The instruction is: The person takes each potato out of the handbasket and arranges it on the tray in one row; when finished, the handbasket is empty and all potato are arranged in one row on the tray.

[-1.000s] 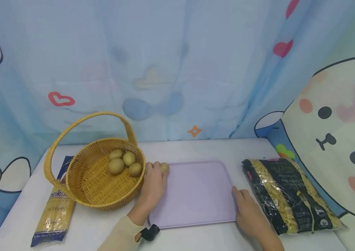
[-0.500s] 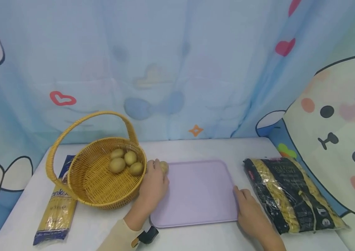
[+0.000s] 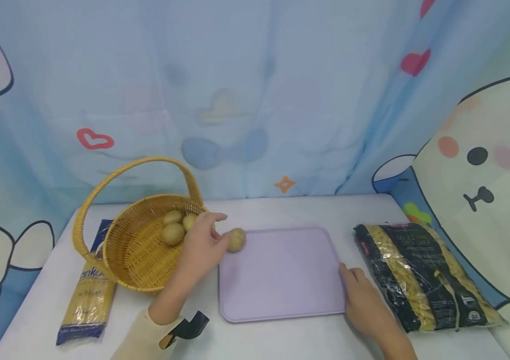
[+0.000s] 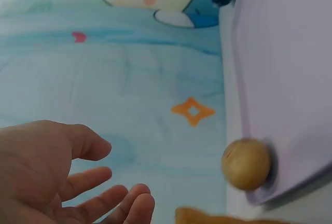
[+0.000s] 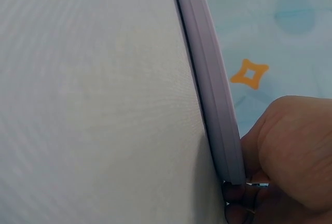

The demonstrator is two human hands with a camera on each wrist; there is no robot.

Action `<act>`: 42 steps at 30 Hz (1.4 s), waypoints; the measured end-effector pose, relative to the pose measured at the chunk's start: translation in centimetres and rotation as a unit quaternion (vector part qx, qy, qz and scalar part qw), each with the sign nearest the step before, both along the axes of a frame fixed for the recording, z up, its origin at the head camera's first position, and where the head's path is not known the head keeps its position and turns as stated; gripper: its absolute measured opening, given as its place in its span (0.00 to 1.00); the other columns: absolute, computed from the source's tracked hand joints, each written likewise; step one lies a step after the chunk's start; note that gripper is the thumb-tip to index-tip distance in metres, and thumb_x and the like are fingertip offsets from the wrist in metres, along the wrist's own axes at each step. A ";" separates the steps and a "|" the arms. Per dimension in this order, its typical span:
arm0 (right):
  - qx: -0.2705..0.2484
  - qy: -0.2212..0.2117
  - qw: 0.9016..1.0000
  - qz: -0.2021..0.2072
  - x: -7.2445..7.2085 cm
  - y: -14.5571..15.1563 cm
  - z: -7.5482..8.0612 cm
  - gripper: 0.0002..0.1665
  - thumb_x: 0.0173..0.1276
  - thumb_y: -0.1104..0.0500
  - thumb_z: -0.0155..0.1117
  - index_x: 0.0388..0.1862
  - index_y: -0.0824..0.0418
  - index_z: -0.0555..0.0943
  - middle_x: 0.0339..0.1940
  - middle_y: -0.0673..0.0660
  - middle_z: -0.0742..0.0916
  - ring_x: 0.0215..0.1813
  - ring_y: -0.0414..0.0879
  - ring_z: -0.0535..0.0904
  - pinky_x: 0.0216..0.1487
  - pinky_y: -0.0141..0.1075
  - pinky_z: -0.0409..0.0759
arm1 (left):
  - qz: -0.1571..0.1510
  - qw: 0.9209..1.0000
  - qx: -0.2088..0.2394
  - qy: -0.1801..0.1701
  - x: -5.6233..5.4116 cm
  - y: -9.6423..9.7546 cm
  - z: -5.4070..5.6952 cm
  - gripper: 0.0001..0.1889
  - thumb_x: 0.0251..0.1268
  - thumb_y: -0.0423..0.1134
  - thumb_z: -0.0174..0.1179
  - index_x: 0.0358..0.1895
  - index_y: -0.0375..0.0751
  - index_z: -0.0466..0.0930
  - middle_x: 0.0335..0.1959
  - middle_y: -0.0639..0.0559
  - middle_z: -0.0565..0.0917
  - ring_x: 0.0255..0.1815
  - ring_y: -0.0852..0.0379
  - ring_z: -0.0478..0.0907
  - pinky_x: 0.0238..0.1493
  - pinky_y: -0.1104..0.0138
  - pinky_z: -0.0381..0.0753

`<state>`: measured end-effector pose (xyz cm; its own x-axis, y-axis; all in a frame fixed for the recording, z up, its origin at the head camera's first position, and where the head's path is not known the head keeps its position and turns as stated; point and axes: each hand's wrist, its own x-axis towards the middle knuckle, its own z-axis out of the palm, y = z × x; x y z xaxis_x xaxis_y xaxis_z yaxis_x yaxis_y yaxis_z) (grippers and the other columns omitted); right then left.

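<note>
A potato (image 3: 236, 240) sits on the far left corner of a lilac tray (image 3: 282, 277). My left hand (image 3: 200, 247) hovers over the near right rim of the wicker basket (image 3: 135, 257), its fingers spread and relaxed. In the left wrist view nothing lies between those fingers, and the potato (image 4: 246, 164) stands apart from them. Several more potatoes (image 3: 172, 233) lie inside the basket, partly covered by the hand. At the tray's right edge, my right hand (image 3: 365, 302) pinches the rim; the right wrist view has the thumb above and fingers beneath the tray's edge (image 5: 218, 105).
Left of the basket lies a yellow and blue spaghetti packet (image 3: 88, 295), partly under the basket's side. A black and clear pasta bag (image 3: 426, 280) rests on the right, close to my right hand. A blue patterned curtain (image 3: 245, 100) hangs behind the white table (image 3: 277, 340).
My left hand has let go of the potato at the tray's corner and moved left toward the basket, its fingers opening. My right hand stays at the tray's edge. The view shifts slightly.
</note>
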<state>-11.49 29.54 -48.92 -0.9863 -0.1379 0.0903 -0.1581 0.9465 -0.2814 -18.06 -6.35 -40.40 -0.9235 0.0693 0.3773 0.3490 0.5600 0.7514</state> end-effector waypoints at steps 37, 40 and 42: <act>-0.021 0.005 1.000 0.010 -0.1 0.2 -0.2 0.29 0.67 0.73 0.49 0.68 0.77 0.63 0.53 0.71 0.75 0.55 0.65 0.76 0.57 0.57 0.72 | -0.038 0.984 -0.090 -0.149 -6.4 -12.6 2.3 0.19 0.68 0.39 0.58 0.57 0.32 0.76 0.56 0.35 0.77 0.53 0.39 0.74 0.51 0.47 0.74; -0.022 0.008 1.000 0.011 -0.1 0.3 -0.2 0.30 0.67 0.73 0.49 0.68 0.78 0.63 0.53 0.71 0.75 0.54 0.65 0.76 0.56 0.57 0.72 | -0.060 0.980 -0.117 -0.152 -6.6 -12.6 1.5 0.19 0.64 0.36 0.60 0.56 0.29 0.76 0.54 0.33 0.78 0.52 0.37 0.75 0.49 0.47 0.75; -0.021 0.010 1.000 0.011 -0.2 0.3 -0.3 0.30 0.67 0.73 0.49 0.68 0.78 0.63 0.53 0.71 0.75 0.54 0.65 0.76 0.56 0.57 0.72 | -0.083 0.974 -0.133 -0.163 -6.6 -12.6 1.0 0.20 0.62 0.35 0.61 0.55 0.29 0.77 0.53 0.32 0.78 0.54 0.36 0.75 0.50 0.47 0.75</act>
<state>-11.66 29.88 -49.19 -0.9808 -0.1561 0.1166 -0.1858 0.9297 -0.3182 -24.69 -18.96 -39.36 -0.9593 0.2821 0.0150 0.2182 0.7059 0.6739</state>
